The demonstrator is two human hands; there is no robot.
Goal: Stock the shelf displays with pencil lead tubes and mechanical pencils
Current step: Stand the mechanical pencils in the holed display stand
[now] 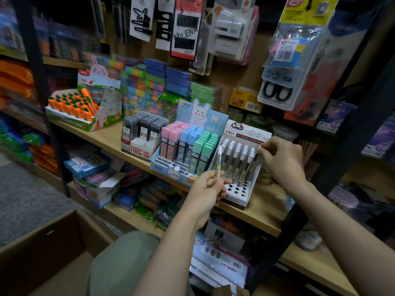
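Mechanical pencil (219,162), slim with a white cap and yellowish barrel, stands nearly upright in the left hand (206,190), pinched low on its barrel between thumb and curled fingers, so most of its length rises above the fingertips. It hangs just in front of the white pencil display box (237,165) on the wooden shelf (263,212), over the box's front rows of open round holes. The back rows of that box hold more white-capped pencils standing tilted. The right hand (282,159) reaches over the box's right side, its fingers bent and closing on the white cap of a pencil in the rightmost column; how firmly it grips is hard to tell. Just left of the box stands a bunny-printed display (188,146) with pink, blue and green lead tubes in slots, several front slots bare. Further left, touching it, sits a red-and-white carton (141,137) packed with dark grey lead cases. A carrot-themed display (81,107) rests well apart at the shelf's left end.
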